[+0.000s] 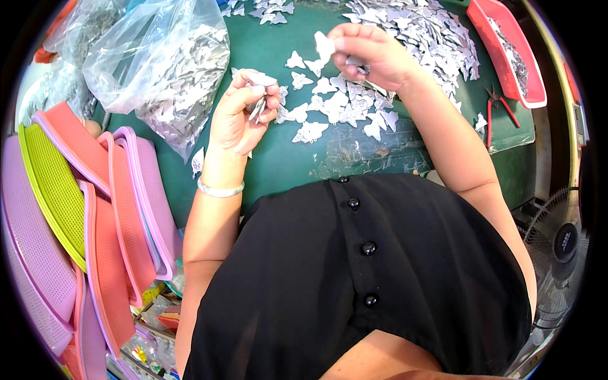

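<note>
Several silvery butterfly-shaped metal pieces (258,80) are bunched in my left hand (237,117), whose fingers are closed round them. Farther right and higher, my right hand (380,57) pinches one pale butterfly-shaped piece (325,45) between thumb and fingertips. Something small and dark also shows under its curled fingers, too hidden to name. Loose butterfly pieces (345,104) lie scattered on the green table (278,171) between and below the hands. Behind my right hand spreads a large heap of the same pieces (424,31).
A clear plastic bag (183,82) full of such pieces stands at left. Stacked plastic baskets (120,190) in pink, purple and green lean beside the table. A pink basket (532,82) of metal parts and red-handled pliers (500,111) are at right, above a fan (563,244).
</note>
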